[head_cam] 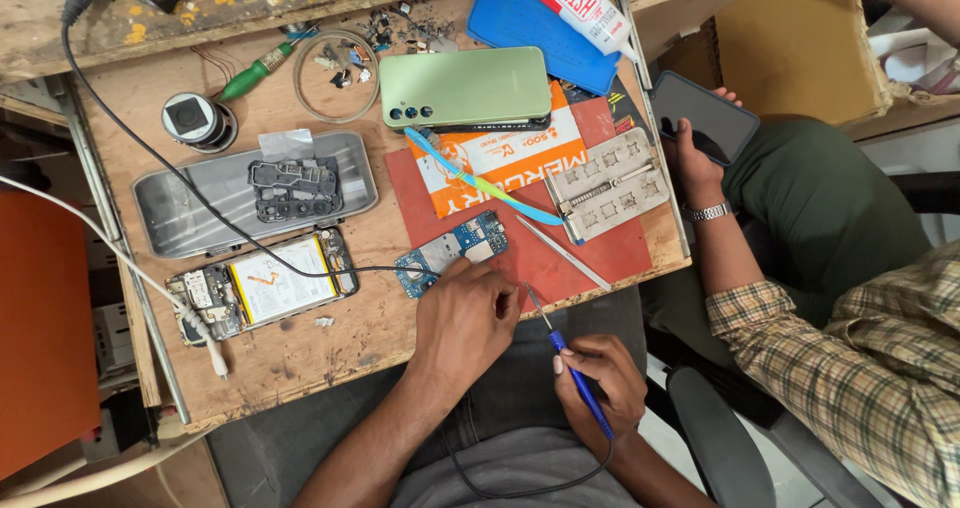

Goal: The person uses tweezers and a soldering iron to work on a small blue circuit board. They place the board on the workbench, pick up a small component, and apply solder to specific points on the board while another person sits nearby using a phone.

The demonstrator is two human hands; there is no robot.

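The blue circuit board (450, 254) lay at the near edge of the red mat (600, 253), at about 12 o'clock from the left hand (465, 320), whose fingers curled down onto its near end. At 4 o'clock from that hand, the right hand (600, 383) was closed around a blue-handled soldering iron (572, 368), its tip pointing toward 11 o'clock just short of the board. At 9 o'clock from the board lay an opened phone (262, 290) showing its battery. Farther off, at 10 o'clock, a grey tray (160, 208) held a black frame part (295, 188). At 12 o'clock a green phone (465, 86) lay face down. At 2 o'clock, another person's hand (695, 163) held a dark phone (703, 116).
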